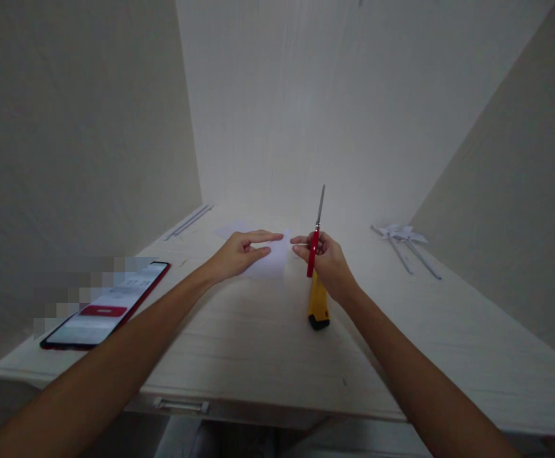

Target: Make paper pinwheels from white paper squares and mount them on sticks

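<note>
My left hand (pixel 243 253) is over a sheet of white paper (pixel 272 264), thumb and forefinger spread apart. Facing it, my right hand (pixel 329 261) has its thumb and forefinger pointing left towards the paper. Its other fingers are curled around a slim tool with a red handle and a narrow metal blade (pixel 313 251), which points up and away; whether it is a knife or closed scissors cannot be made out. Just below the right hand is a yellow box cutter (pixel 318 302) with a black end, its far part hidden by the hand.
A phone (pixel 115 305) with a lit screen and red edge lies at the left. White paper pinwheels (pixel 404 235) with stick handles rest at the right. Thin white sticks (pixel 189 221) lie along the left wall. The white table (pixel 239 343) has walls on three sides.
</note>
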A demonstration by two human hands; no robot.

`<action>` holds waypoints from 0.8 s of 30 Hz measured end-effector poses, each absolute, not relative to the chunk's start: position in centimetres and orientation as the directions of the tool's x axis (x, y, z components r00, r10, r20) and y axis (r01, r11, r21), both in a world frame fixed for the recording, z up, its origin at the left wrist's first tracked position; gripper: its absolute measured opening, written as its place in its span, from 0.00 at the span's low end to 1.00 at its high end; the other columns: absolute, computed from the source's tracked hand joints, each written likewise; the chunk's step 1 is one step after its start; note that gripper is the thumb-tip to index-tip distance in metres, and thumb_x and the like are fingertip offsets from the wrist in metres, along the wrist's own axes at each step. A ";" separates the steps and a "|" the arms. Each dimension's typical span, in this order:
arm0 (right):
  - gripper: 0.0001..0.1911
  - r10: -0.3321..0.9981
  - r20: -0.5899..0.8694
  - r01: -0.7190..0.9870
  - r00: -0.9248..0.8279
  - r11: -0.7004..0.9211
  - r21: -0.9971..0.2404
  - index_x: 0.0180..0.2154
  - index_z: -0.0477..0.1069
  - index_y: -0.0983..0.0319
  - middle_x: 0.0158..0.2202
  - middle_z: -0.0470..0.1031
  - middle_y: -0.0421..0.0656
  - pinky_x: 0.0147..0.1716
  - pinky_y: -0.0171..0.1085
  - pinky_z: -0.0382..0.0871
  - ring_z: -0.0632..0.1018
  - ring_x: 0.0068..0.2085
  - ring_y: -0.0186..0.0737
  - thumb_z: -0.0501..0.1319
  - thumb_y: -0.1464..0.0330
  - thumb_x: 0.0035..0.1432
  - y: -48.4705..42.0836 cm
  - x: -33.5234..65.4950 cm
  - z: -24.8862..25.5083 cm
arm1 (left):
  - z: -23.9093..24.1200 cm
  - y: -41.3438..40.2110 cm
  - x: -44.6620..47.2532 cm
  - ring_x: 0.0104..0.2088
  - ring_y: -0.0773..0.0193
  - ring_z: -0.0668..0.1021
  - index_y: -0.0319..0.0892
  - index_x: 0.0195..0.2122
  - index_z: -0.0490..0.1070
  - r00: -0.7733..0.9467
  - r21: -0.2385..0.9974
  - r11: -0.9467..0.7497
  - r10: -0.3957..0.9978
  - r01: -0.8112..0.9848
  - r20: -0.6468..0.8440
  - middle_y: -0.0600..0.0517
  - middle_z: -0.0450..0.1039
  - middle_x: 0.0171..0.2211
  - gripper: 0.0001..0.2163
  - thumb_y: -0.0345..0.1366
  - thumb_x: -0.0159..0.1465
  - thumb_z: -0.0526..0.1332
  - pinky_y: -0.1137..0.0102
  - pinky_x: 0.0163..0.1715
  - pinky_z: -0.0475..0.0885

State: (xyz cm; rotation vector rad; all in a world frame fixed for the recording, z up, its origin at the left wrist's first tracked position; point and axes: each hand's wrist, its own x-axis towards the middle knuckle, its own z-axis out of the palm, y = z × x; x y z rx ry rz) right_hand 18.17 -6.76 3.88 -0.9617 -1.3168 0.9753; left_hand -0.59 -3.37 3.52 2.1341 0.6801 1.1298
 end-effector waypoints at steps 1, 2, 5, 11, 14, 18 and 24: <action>0.18 0.952 0.305 -0.035 0.020 0.305 -0.952 0.29 0.60 0.62 0.33 0.71 0.42 0.34 0.35 0.65 0.72 0.33 0.33 0.67 0.66 0.37 -6.8 18.1 3.8 | 3.5 -3.5 -0.4 0.47 0.61 0.72 0.46 0.45 0.71 0.526 0.726 -0.673 0.673 0.142 0.521 0.47 0.71 0.46 0.14 0.33 0.57 0.58 0.63 0.48 0.65; 0.18 0.955 0.297 -0.049 0.027 0.298 -0.953 0.29 0.60 0.62 0.33 0.72 0.42 0.34 0.35 0.66 0.72 0.32 0.33 0.67 0.66 0.37 -6.8 17.9 3.6 | 3.4 -3.6 -0.3 0.46 0.62 0.72 0.46 0.45 0.72 0.548 0.731 -0.669 0.665 0.136 0.507 0.47 0.72 0.46 0.14 0.32 0.57 0.58 0.64 0.47 0.65; 0.17 0.957 0.289 -0.093 0.039 0.291 -0.952 0.28 0.59 0.61 0.30 0.72 0.40 0.31 0.34 0.65 0.71 0.29 0.31 0.66 0.67 0.38 -6.8 17.6 3.2 | 3.3 -4.0 0.3 0.42 0.64 0.75 0.48 0.43 0.73 0.595 0.750 -0.650 0.652 0.120 0.470 0.48 0.73 0.44 0.13 0.31 0.56 0.59 0.68 0.42 0.69; 0.16 0.970 0.242 -0.175 0.017 0.241 -0.955 0.27 0.59 0.61 0.22 0.68 0.35 0.23 0.30 0.59 0.67 0.22 0.27 0.65 0.71 0.36 -6.4 17.8 2.9 | 3.2 -4.3 0.5 0.39 0.64 0.76 0.48 0.40 0.74 0.591 0.779 -0.617 0.671 0.113 0.447 0.49 0.75 0.40 0.12 0.31 0.55 0.59 0.73 0.35 0.70; 0.15 0.979 0.199 -0.146 0.033 0.202 -0.968 0.26 0.60 0.62 0.18 0.64 0.32 0.21 0.30 0.57 0.65 0.20 0.26 0.66 0.72 0.35 -6.5 18.0 3.2 | 3.5 -4.5 0.3 0.26 0.66 0.76 0.45 0.37 0.76 0.565 0.827 -0.544 0.730 0.140 0.384 0.49 0.77 0.33 0.10 0.33 0.53 0.61 0.75 0.21 0.68; 0.16 0.978 0.195 -0.148 0.070 0.204 -0.968 0.25 0.60 0.62 0.19 0.65 0.33 0.20 0.30 0.57 0.66 0.20 0.27 0.66 0.71 0.35 -6.4 18.5 3.7 | 3.9 -4.7 -0.2 0.12 0.72 0.65 0.43 0.38 0.76 0.593 0.918 -0.348 0.786 0.190 0.175 0.52 0.73 0.19 0.11 0.37 0.54 0.60 0.77 0.09 0.56; 0.16 0.925 0.237 -0.167 0.296 0.294 -0.941 0.26 0.59 0.62 0.22 0.70 0.38 0.18 0.29 0.55 0.66 0.21 0.27 0.66 0.69 0.37 -5.4 20.7 4.3 | 3.9 -4.2 -0.4 0.17 0.72 0.67 0.42 0.37 0.76 0.516 0.934 -0.334 0.827 0.130 0.223 0.51 0.74 0.23 0.12 0.34 0.52 0.62 0.78 0.15 0.57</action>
